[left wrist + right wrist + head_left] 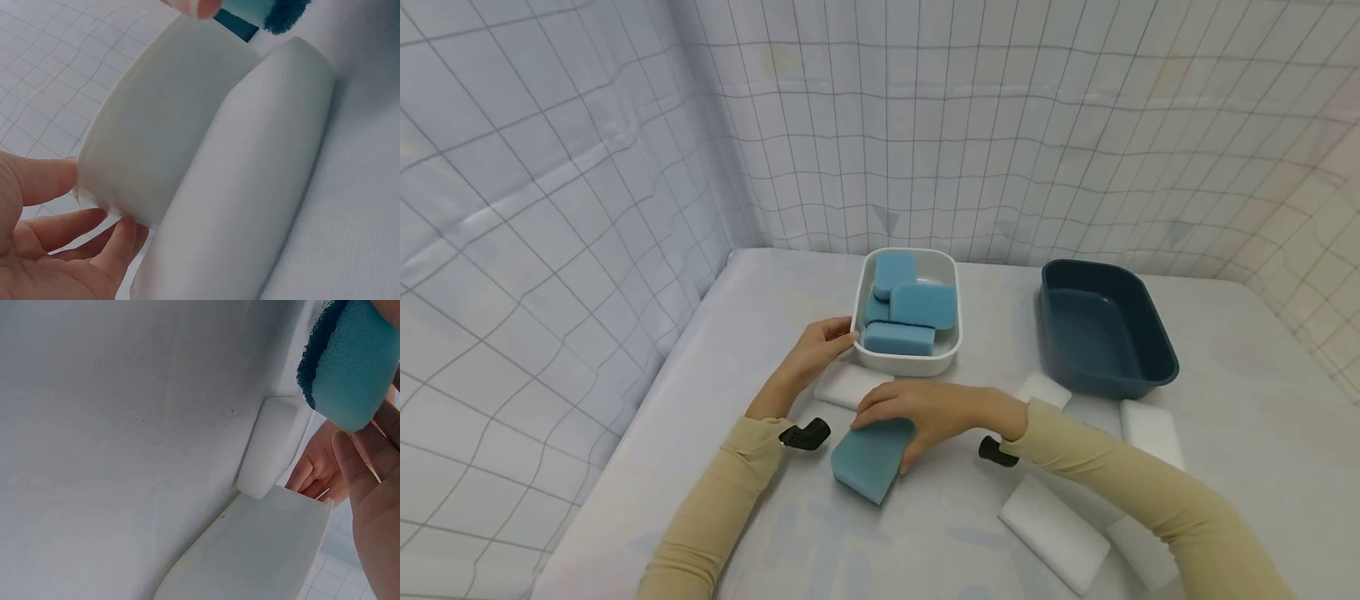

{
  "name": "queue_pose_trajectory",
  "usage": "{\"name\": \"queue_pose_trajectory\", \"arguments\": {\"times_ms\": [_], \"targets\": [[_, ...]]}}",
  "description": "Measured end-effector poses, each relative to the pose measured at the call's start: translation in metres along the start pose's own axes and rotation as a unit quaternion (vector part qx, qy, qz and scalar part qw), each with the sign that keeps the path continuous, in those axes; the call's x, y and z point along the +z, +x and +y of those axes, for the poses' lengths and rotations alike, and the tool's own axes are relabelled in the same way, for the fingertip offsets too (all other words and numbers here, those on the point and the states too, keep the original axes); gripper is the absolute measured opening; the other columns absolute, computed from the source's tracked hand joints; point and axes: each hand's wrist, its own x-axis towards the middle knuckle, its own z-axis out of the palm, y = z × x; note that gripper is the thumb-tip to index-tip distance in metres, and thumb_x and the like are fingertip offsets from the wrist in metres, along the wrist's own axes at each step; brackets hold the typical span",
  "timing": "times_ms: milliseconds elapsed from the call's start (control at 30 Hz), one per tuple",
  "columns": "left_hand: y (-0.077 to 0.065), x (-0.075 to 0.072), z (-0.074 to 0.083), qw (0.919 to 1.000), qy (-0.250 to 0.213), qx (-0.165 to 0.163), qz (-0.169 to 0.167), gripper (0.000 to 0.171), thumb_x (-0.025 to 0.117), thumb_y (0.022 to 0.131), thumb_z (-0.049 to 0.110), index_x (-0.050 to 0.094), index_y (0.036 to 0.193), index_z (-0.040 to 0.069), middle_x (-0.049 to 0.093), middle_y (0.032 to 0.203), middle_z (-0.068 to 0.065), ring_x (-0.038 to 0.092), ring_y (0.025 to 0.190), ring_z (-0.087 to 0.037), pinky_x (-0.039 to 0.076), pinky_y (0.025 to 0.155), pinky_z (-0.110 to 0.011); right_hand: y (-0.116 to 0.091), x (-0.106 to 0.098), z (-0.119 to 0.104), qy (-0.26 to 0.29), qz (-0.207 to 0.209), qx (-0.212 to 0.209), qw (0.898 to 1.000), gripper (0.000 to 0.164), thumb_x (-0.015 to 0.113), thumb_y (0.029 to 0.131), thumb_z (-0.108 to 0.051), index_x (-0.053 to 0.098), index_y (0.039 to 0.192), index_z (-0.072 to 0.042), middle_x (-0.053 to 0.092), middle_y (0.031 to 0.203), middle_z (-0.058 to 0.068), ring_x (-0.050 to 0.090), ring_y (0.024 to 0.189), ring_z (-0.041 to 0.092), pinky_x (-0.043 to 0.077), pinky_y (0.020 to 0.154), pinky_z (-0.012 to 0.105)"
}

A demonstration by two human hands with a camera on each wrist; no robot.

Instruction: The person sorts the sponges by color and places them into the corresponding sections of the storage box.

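Observation:
My right hand (928,408) grips a blue sponge (868,458) above the near part of the table. In the right wrist view a darker, rough scouring layer (312,359) shows along one side of it. My left hand (808,357) holds the left side of a white tub (902,365), its thumb at the rim and its fingers against the outer wall in the left wrist view. Inside that tub lie several blue sponges (923,305), some overlapping. A white sponge-like block (848,384) lies right in front of the tub, between the two hands.
A dark blue tub (1101,382) stands at the back right, with no contents visible. More white blocks (1054,533) lie on the table (790,283) around and partly beneath the right forearm. Grid-patterned cloth (1000,142) hangs behind the table and along both sides.

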Motion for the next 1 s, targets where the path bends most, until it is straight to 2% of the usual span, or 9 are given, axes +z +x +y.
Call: {"name": "queue_pose_trajectory", "arguments": {"times_ms": [633,833,1000], "targets": [[0.001,-0.001,0.0,1.0,0.001,-0.007,0.001,0.051,0.047,0.098,0.012,0.032,0.142,-0.006,0.037,0.146,-0.025,0.036,0.136,-0.037,0.032,0.113,-0.049,-0.004,-0.009,-0.002,0.03,0.039,-0.02,0.999,0.072,0.076,0.075,-0.043,0.049,0.135,-0.014,0.053,0.129,0.001,0.05,0.118,0.011,0.042,0.104,0.025],[0.003,-0.002,-0.001,1.0,-0.001,-0.002,-0.004,0.05,0.047,0.098,0.012,0.033,0.142,-0.006,0.037,0.146,-0.026,0.037,0.135,-0.038,0.032,0.113,-0.049,-0.004,-0.016,-0.002,0.035,0.058,-0.011,0.998,0.072,0.079,0.073,-0.036,0.05,0.134,-0.012,0.053,0.129,0.003,0.049,0.118,0.013,0.043,0.103,0.027],[0.003,-0.002,-0.002,1.0,-0.002,0.0,-0.01,0.05,0.047,0.098,0.013,0.033,0.142,-0.006,0.038,0.145,-0.026,0.038,0.134,-0.039,0.033,0.112,-0.05,-0.005,-0.022,0.001,0.016,0.091,0.004,0.996,0.072,0.082,0.071,-0.032,0.051,0.132,-0.01,0.054,0.129,0.005,0.049,0.12,0.016,0.045,0.103,0.03]]}}
